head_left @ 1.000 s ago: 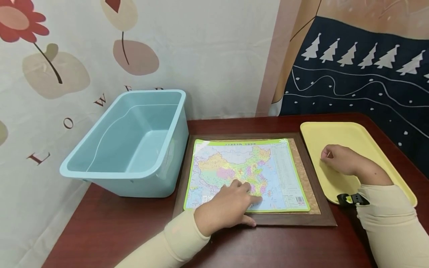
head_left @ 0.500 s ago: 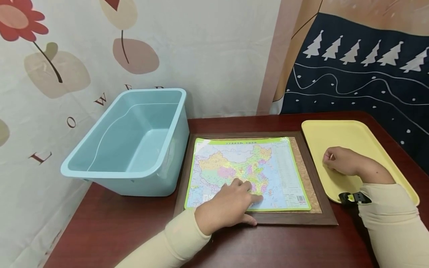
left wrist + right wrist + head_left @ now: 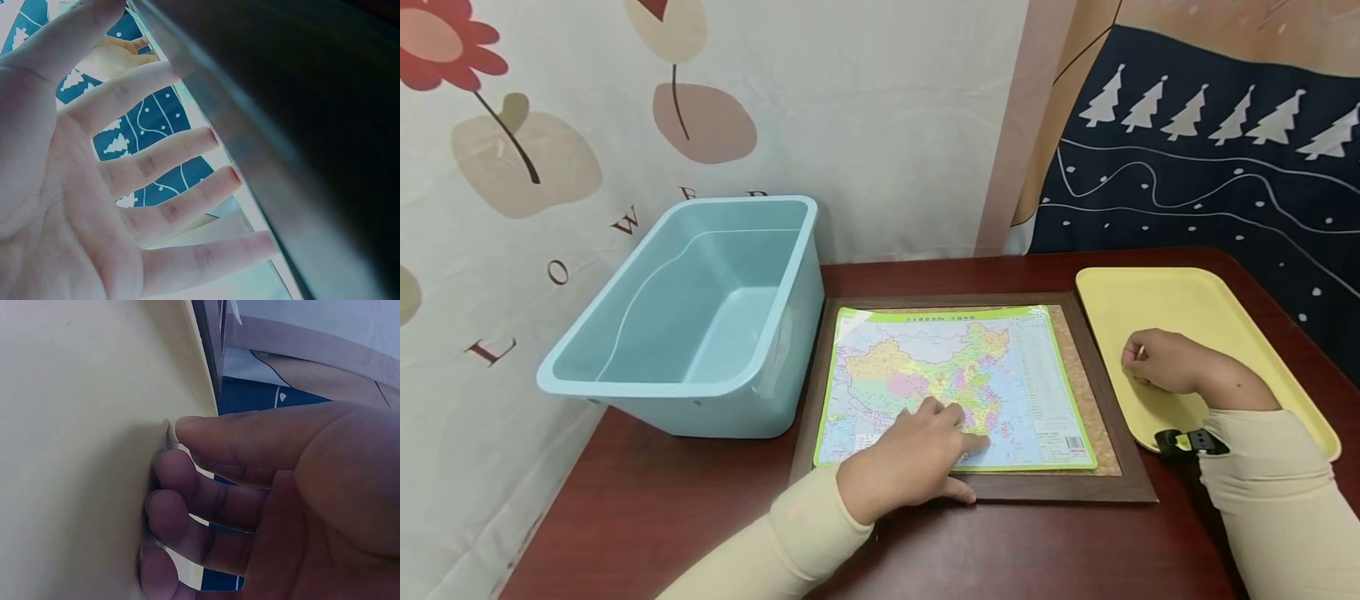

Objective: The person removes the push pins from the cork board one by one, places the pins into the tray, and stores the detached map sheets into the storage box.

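My left hand (image 3: 913, 458) rests with spread fingers on the lower middle of a laminated map (image 3: 1048, 392) with a green border. The map lies on a cork board with a brown frame (image 3: 1060, 490); my thumb is at the frame's near edge. In the left wrist view the fingers (image 3: 162, 153) are nearly straight, their tips against the sheet. My right hand (image 3: 1172, 362) rests on the yellow tray (image 3: 1157, 296) right of the board. Its fingers (image 3: 167, 515) curl loosely with tips at the tray surface, the thumb apart from them, and nothing shows between them.
A deep light-blue plastic tub (image 3: 647, 389) stands left of the board, its near right side close to the frame. Everything sits on a dark red table (image 3: 685, 517). Behind hang a floral cloth (image 3: 880, 125) and a navy cloth with white trees (image 3: 1195, 183).
The right hand's thumb and fingers have curled in slightly over the tray. The left hand keeps its place on the map; the whole view has shifted a little.
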A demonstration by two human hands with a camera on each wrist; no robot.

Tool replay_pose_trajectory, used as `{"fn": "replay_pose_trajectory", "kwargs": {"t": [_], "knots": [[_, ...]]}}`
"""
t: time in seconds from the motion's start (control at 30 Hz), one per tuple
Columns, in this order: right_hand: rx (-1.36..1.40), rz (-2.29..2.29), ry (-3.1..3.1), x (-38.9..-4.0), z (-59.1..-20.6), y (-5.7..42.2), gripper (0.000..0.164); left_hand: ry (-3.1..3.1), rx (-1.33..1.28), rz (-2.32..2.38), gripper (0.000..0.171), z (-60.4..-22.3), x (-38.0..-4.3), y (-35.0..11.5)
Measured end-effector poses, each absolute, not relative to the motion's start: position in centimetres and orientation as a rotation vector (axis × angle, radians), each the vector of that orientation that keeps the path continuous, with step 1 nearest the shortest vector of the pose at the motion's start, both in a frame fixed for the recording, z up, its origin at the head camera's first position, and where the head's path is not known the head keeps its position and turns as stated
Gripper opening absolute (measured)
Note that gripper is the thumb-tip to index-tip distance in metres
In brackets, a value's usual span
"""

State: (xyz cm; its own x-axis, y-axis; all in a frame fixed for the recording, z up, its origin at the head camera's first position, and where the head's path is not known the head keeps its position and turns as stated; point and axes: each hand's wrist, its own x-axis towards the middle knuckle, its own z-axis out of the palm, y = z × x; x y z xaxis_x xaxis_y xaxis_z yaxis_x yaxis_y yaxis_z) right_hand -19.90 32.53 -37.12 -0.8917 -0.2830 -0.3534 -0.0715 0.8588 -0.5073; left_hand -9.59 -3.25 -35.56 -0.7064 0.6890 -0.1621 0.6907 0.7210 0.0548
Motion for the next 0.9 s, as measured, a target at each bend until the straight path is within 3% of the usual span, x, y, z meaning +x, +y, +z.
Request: {"fn": "replay_pose_trajectory", "kwargs": {"t": [0.5, 0.9], "knots": [[-0.244, -0.662, 2.621, -19.8, -36.7, 32.3, 0.011, 2.753, 1.1, -0.005, 0.062, -35.5, -9.6, -3.1], [-0.286, -0.577, 2.909, -18.8, -33.7, 30.0, 0.026, 2.762, 1.112, -0.008, 0.063, -35.6, -9.6, -3.3]]}}
